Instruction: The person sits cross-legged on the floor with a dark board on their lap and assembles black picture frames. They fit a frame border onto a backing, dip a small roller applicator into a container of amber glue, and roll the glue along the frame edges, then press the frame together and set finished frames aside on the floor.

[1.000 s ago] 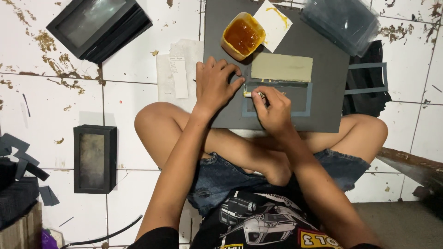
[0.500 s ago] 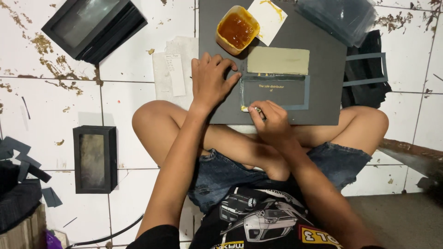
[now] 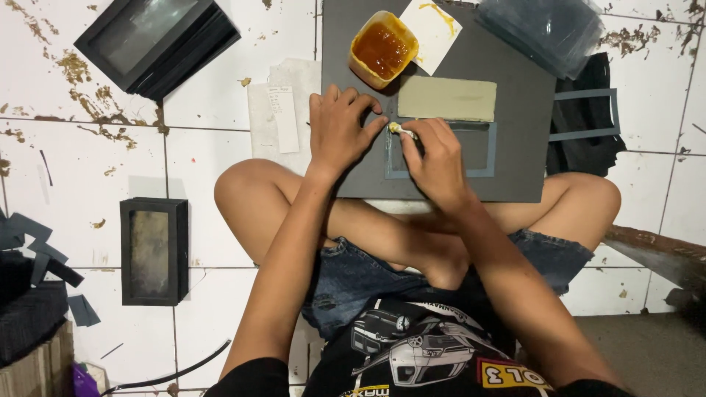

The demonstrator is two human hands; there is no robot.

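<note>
I sit cross-legged on a white tiled floor with a dark grey board [image 3: 515, 88] across my knees. A thin blue-grey rectangular frame [image 3: 491, 151] lies on the board. My left hand [image 3: 340, 129] presses flat on the board at the frame's left end. My right hand [image 3: 434, 158] holds a small glue-tipped applicator [image 3: 399, 129] at the frame's upper left corner. A yellow tub of amber glue [image 3: 382, 48] stands at the board's far edge. An olive-green card [image 3: 447, 98] lies just above the frame.
A white paper smeared with glue [image 3: 434, 26] and a stack of clear plastic sheets [image 3: 548, 29] sit at the board's far side. Black window boxes lie at the upper left [image 3: 158, 44] and left [image 3: 154, 250]. Another blue-grey frame [image 3: 585, 114] rests on dark cloth at the right.
My right hand has moved from the frame's lower left edge up to its upper left corner. My left hand has stayed pressed on the board. The view has shifted slightly.
</note>
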